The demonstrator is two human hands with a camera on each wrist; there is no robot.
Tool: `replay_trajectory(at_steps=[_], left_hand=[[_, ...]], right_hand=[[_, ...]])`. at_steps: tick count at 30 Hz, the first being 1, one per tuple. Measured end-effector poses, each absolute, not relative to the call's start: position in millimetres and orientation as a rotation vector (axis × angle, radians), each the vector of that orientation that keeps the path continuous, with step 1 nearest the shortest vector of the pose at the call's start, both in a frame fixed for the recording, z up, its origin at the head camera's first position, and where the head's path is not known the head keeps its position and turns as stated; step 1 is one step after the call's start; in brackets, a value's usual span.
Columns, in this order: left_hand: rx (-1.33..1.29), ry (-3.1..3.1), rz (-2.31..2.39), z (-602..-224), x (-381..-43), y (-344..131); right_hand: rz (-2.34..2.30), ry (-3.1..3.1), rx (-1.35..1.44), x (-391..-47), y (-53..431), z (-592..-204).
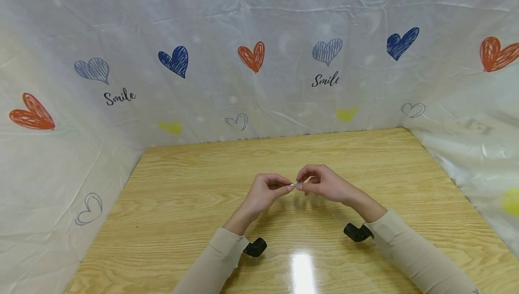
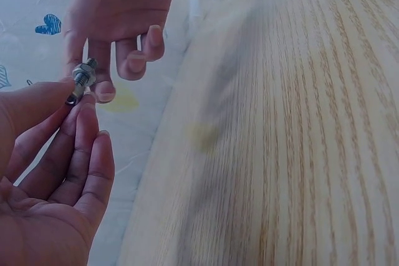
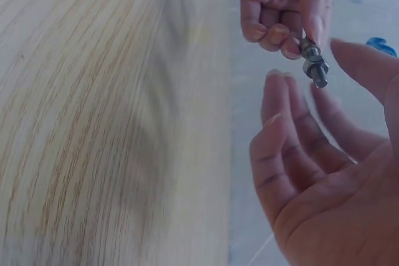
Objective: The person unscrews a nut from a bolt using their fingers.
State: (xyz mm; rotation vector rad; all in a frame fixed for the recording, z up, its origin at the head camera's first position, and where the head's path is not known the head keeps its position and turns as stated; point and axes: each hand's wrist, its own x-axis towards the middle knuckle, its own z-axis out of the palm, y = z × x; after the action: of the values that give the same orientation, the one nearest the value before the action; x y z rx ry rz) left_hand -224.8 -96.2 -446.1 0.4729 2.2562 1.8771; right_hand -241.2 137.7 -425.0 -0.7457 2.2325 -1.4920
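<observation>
My left hand point(image 1: 261, 193) pinches a metal bolt point(image 2: 81, 80), right of centre in the head view; my right hand point(image 1: 325, 184) has its fingers parted around the nut point(image 3: 316, 66), apparently ungripped. I judge this nut-handling, calling next for a right-hand pinch. Below, the wooden surface point(image 1: 182, 195) fills the lower frame.

Shiny metal bolt point(image 3: 316, 66) — glossy wood-grained tabletop point(image 1: 182, 195) — matt cloth sleeves point(image 1: 417, 249).
</observation>
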Motion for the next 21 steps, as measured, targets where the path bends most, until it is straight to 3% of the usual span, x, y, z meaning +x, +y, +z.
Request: replay_trajectory(at_steps=[21], left_hand=[[0.477,2.256,1.868,-446.7,-225.7,-97.6]], right_hand=[[-1.447,2.241,-0.768,-243.6,134.3,-429.5]])
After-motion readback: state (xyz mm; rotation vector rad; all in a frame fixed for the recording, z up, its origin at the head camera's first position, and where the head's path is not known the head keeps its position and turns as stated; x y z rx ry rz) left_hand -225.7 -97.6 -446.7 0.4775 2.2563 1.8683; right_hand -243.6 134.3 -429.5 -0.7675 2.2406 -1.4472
